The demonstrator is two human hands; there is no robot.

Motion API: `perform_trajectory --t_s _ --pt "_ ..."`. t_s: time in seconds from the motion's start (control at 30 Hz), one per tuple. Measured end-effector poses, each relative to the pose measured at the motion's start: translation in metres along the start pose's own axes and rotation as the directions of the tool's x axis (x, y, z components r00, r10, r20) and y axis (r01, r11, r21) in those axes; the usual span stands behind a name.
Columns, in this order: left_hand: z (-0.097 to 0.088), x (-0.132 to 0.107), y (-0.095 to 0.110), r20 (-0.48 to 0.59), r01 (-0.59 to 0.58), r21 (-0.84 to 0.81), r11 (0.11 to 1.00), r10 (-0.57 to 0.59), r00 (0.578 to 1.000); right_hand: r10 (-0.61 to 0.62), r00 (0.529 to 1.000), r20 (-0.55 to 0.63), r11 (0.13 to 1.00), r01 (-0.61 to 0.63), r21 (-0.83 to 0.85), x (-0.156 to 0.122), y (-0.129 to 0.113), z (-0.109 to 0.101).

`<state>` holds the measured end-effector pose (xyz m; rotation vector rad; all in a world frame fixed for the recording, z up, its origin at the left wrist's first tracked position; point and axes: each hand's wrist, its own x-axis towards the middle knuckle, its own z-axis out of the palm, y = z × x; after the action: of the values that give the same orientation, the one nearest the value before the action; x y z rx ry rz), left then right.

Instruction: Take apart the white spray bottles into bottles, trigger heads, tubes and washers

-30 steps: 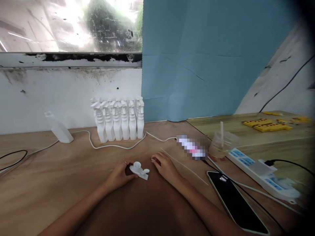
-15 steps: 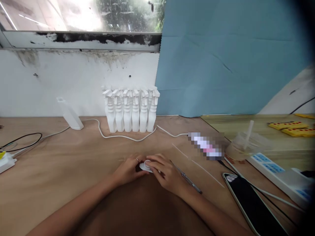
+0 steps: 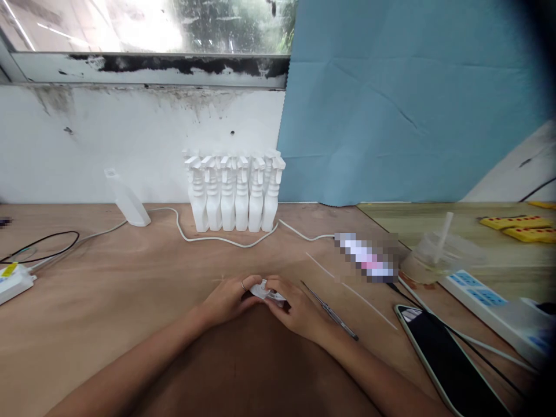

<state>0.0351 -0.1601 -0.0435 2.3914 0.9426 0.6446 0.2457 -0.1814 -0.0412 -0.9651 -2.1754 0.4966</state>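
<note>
A small white plastic fitting (image 3: 261, 289) sits between a person's two bare hands, thumb and fingers of the left hand (image 3: 228, 300) pinched on one end, the right hand (image 3: 299, 307) curled closely around the other. Handling it well likely calls for a firm left hold and even thumb pressure, without twisting. Just right of the grip lies a slim grey pen-like tool (image 3: 330, 311); farther right, a thin white tube (image 3: 369, 305); beyond the grip, white plastic spray bottles (image 3: 228, 211) in rows.
</note>
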Motion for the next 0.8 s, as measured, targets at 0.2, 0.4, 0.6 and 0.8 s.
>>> perform_trajectory --t_s 0.2,0.4,0.6,0.8 --pt "0.0007 0.0008 -0.0050 0.028 -0.064 0.042 0.997 0.063 0.998 0.029 0.999 0.022 1.000 -0.029 0.007 -0.0004 0.0027 0.0019" --pt "0.0005 -0.0002 -0.0057 0.038 -0.066 0.066 0.996 0.064 0.997 0.037 0.999 0.003 0.998 -0.037 0.042 -0.0053 0.0076 0.0070" --pt "-0.0008 -0.0004 -0.0035 0.036 -0.087 0.091 0.992 0.084 0.996 0.044 0.998 0.050 0.999 -0.044 -0.003 -0.0047 0.0066 0.0051" --pt "0.0004 -0.0004 -0.0032 0.025 -0.088 0.133 0.987 0.086 0.996 0.055 0.996 0.064 0.998 -0.054 -0.010 -0.0019 0.0015 -0.0011"
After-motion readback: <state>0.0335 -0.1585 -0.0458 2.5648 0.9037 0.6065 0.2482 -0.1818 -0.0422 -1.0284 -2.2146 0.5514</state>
